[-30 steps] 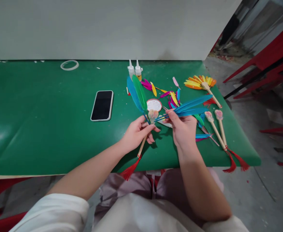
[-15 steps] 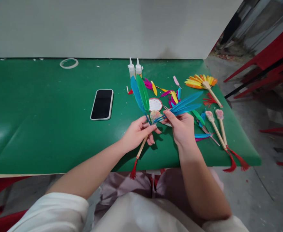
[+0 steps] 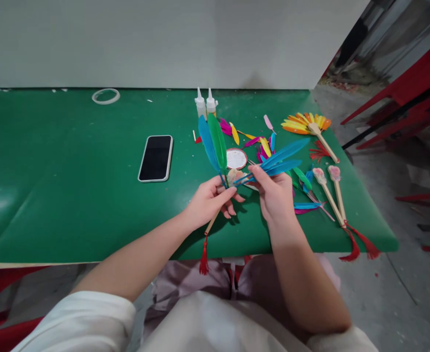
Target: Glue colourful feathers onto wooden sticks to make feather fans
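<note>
My left hand (image 3: 211, 201) is closed around a wooden fan handle (image 3: 210, 225) with a red tassel (image 3: 204, 259) hanging below. Its thumb presses near the quills of a blue feather (image 3: 208, 146) and a green feather (image 3: 217, 142), which stand upright over the handle's pale head (image 3: 234, 177). Between thumb and fingers, my right hand (image 3: 276, 193) pinches blue feathers (image 3: 284, 154) that point up to the right. Their quill tips lie over the handle's head, close to my left thumb; whether they touch it I cannot tell.
A phone (image 3: 156, 158) lies on the green table (image 3: 71, 195) at left, a tape ring (image 3: 105, 96) behind it. Two glue bottles (image 3: 205, 103) stand at the back. Loose feathers (image 3: 262, 146), a round lid (image 3: 236, 159), a yellow-orange feather fan (image 3: 306, 124) and two tasselled handles (image 3: 332, 195) lie at right.
The handle's lower end and tassel have swung slightly, the tassel now hanging straighter. My right hand has tilted a little with the blue feathers. Both hands keep their grip.
</note>
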The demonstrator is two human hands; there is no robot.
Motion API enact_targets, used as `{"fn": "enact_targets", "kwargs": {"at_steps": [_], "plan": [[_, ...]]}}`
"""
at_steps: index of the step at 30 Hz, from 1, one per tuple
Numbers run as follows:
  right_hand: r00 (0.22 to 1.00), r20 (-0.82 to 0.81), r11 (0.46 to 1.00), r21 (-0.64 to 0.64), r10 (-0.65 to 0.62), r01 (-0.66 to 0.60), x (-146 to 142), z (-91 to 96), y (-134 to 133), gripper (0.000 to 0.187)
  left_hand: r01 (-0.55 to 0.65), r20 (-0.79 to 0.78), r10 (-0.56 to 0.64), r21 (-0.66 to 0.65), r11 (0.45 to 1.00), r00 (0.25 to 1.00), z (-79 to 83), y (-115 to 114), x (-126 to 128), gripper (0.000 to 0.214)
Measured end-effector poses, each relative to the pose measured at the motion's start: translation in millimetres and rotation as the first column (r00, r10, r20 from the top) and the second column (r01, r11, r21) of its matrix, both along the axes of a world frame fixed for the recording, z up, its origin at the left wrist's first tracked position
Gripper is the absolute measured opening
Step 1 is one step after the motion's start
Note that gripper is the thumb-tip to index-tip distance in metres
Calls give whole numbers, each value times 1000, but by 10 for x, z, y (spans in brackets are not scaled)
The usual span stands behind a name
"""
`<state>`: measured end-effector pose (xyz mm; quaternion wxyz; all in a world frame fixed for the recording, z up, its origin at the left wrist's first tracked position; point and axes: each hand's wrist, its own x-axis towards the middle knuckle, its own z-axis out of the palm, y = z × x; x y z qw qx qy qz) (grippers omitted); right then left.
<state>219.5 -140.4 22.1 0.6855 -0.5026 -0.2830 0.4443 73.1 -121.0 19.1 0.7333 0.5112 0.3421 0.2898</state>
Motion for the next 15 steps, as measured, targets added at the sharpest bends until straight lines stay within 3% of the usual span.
{"fn": "enact_targets", "kwargs": {"at_steps": [4, 8, 10, 13, 15], "plan": [[971, -28, 967, 93, -237, 239, 222, 83, 3, 19, -34, 32, 35, -32, 999, 999, -22, 11, 13, 30], [918, -46, 909, 132, -393, 396, 339, 172, -51, 18, -144, 92, 152, -97, 985, 984, -24, 44, 18, 26], [928, -47, 921, 117, -369, 372, 288, 169, -69, 19, -172, 123, 188, -129, 976, 974, -24, 57, 19, 25], [986, 1, 985, 26, -169, 169, 138, 94, -59, 20, -162, 163, 190, -168, 972, 968, -28, 61, 22, 23], [998, 21, 998, -27, -58, 59, 43, 31, -37, 19, -140, 198, 175, -179, 974, 964, -32, 54, 25, 25]]}}
